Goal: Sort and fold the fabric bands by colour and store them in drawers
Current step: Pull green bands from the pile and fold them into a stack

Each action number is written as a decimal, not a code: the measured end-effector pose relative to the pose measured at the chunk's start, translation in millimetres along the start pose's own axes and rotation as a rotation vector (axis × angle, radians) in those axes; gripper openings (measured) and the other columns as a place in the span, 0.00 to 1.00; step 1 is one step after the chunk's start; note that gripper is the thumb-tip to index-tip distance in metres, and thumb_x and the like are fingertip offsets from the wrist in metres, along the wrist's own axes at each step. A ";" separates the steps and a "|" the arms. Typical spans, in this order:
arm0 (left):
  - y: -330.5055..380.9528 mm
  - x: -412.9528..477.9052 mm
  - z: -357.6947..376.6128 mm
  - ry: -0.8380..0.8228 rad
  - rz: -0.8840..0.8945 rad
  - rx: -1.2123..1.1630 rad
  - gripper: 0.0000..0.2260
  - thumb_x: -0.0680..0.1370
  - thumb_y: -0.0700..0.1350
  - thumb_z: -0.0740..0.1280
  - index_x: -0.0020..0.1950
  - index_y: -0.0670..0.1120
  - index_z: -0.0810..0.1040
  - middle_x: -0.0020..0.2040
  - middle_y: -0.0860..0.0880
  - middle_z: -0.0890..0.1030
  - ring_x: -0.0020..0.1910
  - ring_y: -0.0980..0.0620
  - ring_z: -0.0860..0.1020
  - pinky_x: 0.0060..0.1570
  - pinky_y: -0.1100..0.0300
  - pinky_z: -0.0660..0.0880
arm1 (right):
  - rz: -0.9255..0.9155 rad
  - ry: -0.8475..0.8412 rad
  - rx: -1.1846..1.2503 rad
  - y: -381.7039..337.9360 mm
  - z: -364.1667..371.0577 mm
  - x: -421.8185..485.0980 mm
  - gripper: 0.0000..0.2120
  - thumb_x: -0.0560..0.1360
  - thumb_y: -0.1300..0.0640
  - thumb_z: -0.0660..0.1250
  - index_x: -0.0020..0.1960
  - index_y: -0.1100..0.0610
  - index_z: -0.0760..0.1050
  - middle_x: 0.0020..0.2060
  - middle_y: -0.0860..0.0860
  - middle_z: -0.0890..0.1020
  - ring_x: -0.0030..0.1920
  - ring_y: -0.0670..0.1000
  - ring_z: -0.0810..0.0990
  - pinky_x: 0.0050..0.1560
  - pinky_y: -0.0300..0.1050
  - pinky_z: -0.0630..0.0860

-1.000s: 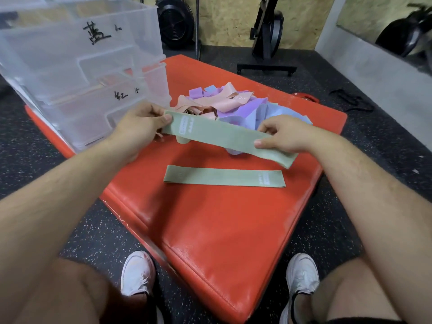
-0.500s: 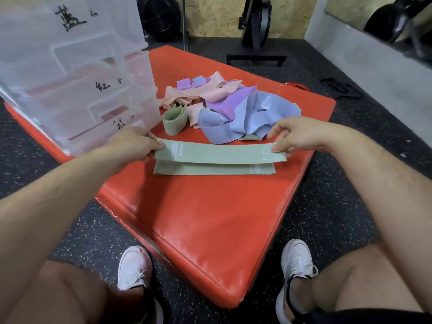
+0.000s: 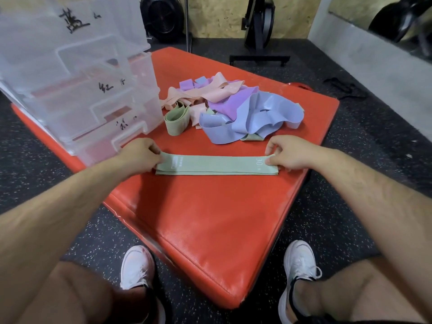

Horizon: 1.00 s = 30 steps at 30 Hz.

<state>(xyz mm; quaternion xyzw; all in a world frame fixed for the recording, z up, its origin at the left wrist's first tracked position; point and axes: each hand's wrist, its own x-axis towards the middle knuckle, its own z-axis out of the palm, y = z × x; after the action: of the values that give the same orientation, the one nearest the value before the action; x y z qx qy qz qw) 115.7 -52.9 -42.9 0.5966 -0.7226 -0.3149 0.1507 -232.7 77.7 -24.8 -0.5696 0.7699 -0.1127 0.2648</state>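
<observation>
1. The top green band point(image 3: 217, 163) lies flat and stretched out on the red mat point(image 3: 210, 218), running left to right in front of the person.
2. It rests on a lower green band point(image 3: 210, 173), almost exactly lined up with it. Only a thin strip of the lower one shows along the near side.
3. The left hand point(image 3: 140, 153) pinches the left end of the top green band with its fingers curled down over the cloth. Whether it also grips the lower band cannot be told.
4. The right hand point(image 3: 287, 153) pinches the right end between thumb and curled fingers, just beside the white "30" printed on the band.
5. Beyond the two hands a loose pile of bands point(image 3: 233, 106) lies on the mat. Blue ones are nearest, purple in the middle and pink at the far side.
6. A looped green band point(image 3: 176, 121) stands on its edge just left of the pile, touching its pink strips.
7. A clear plastic drawer unit point(image 3: 81, 90) stands on the far left part of the mat, with handwritten black marks on each drawer front. Its lowest drawer is close to the left hand.
8. Two white shoes point(image 3: 136, 265) rest on the speckled black floor point(image 3: 350, 160), one on either side of the mat's near corner.
</observation>
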 end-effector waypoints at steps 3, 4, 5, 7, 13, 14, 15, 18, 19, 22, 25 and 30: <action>-1.8 0.7 0.8 -0.005 0.012 0.014 0.05 0.74 0.41 0.72 0.46 0.44 0.79 0.40 0.44 0.82 0.37 0.43 0.81 0.47 0.44 0.82 | -0.004 -0.004 0.000 0.8 0.2 -2.8 0.07 0.76 0.58 0.73 0.51 0.56 0.76 0.36 0.54 0.85 0.25 0.47 0.78 0.26 0.39 0.74; -1.6 0.4 0.8 -0.002 0.021 0.031 0.05 0.73 0.42 0.73 0.46 0.44 0.79 0.40 0.44 0.83 0.37 0.43 0.82 0.46 0.44 0.82 | -0.007 0.000 0.000 1.1 0.7 -3.8 0.07 0.76 0.58 0.73 0.51 0.56 0.77 0.36 0.53 0.85 0.25 0.48 0.78 0.27 0.40 0.74; -1.5 0.0 0.7 0.003 0.030 0.051 0.05 0.73 0.42 0.73 0.45 0.45 0.79 0.40 0.44 0.83 0.37 0.43 0.82 0.45 0.45 0.82 | -0.008 0.008 0.005 1.6 1.8 -4.1 0.07 0.76 0.58 0.73 0.51 0.55 0.77 0.36 0.53 0.84 0.25 0.48 0.78 0.28 0.40 0.75; -1.7 -0.6 0.7 0.013 0.052 0.101 0.04 0.73 0.43 0.73 0.44 0.47 0.79 0.40 0.46 0.83 0.38 0.44 0.83 0.42 0.49 0.82 | -0.016 0.031 0.018 1.8 4.4 -5.6 0.07 0.76 0.58 0.73 0.51 0.55 0.76 0.35 0.52 0.83 0.25 0.49 0.79 0.30 0.42 0.76; -6.4 -3.9 3.5 0.023 0.102 0.144 0.06 0.73 0.43 0.72 0.46 0.49 0.76 0.41 0.50 0.80 0.40 0.49 0.79 0.40 0.56 0.76 | -0.061 0.118 -0.048 6.9 8.4 -9.1 0.08 0.73 0.53 0.75 0.45 0.52 0.76 0.34 0.49 0.79 0.33 0.51 0.78 0.33 0.44 0.72; -6.5 -5.4 3.5 0.021 0.128 0.141 0.07 0.74 0.42 0.72 0.47 0.48 0.76 0.41 0.51 0.79 0.40 0.49 0.78 0.38 0.57 0.75 | -0.071 0.138 -0.099 7.6 8.7 -9.5 0.08 0.73 0.51 0.76 0.43 0.52 0.77 0.34 0.47 0.78 0.35 0.50 0.76 0.33 0.43 0.69; -6.9 -6.2 3.5 0.016 0.157 0.151 0.07 0.74 0.42 0.72 0.48 0.48 0.76 0.41 0.52 0.78 0.40 0.50 0.78 0.37 0.59 0.73 | -0.079 0.152 -0.133 8.3 9.4 -9.7 0.08 0.73 0.50 0.76 0.42 0.51 0.78 0.33 0.45 0.76 0.36 0.48 0.74 0.33 0.42 0.65; -6.4 -5.1 2.5 -0.002 0.214 0.240 0.05 0.75 0.42 0.71 0.48 0.48 0.76 0.41 0.53 0.77 0.45 0.48 0.77 0.38 0.60 0.69 | -0.073 0.152 -0.160 8.9 9.6 -9.8 0.07 0.73 0.49 0.75 0.41 0.50 0.79 0.33 0.43 0.75 0.36 0.43 0.72 0.34 0.41 0.64; -5.7 -3.9 2.5 -0.003 0.222 0.266 0.05 0.75 0.42 0.70 0.48 0.49 0.76 0.42 0.52 0.77 0.47 0.48 0.78 0.40 0.60 0.69 | -0.067 0.153 -0.188 9.1 9.5 -9.1 0.07 0.73 0.48 0.74 0.41 0.48 0.78 0.34 0.43 0.76 0.37 0.43 0.73 0.35 0.43 0.65; -1.2 1.3 -0.2 0.016 0.186 0.261 0.04 0.74 0.43 0.69 0.46 0.50 0.76 0.43 0.52 0.78 0.47 0.48 0.78 0.47 0.58 0.74 | -0.056 0.194 -0.321 4.1 9.4 -6.8 0.09 0.73 0.44 0.71 0.40 0.46 0.76 0.36 0.42 0.78 0.41 0.47 0.76 0.41 0.47 0.72; 6.5 10.0 -6.2 0.092 0.196 0.233 0.03 0.75 0.47 0.69 0.47 0.51 0.77 0.44 0.53 0.79 0.46 0.50 0.79 0.48 0.57 0.76 | -0.090 0.257 -0.358 -12.0 9.2 -4.2 0.10 0.74 0.41 0.67 0.41 0.46 0.75 0.38 0.42 0.77 0.43 0.49 0.77 0.41 0.47 0.73; 14.7 35.2 -0.9 0.139 0.418 0.329 0.14 0.74 0.42 0.67 0.59 0.46 0.78 0.61 0.45 0.76 0.61 0.45 0.76 0.62 0.56 0.71 | -0.223 0.294 -0.286 -62.0 16.8 10.0 0.10 0.76 0.42 0.66 0.42 0.47 0.74 0.35 0.42 0.74 0.41 0.48 0.75 0.38 0.46 0.68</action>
<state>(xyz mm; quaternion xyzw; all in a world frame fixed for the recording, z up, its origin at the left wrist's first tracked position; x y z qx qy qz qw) 96.4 -85.5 -38.5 0.4710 -0.8595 -0.1137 0.1628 -175.2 50.3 -12.1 -0.6603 0.7406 -0.1130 0.0525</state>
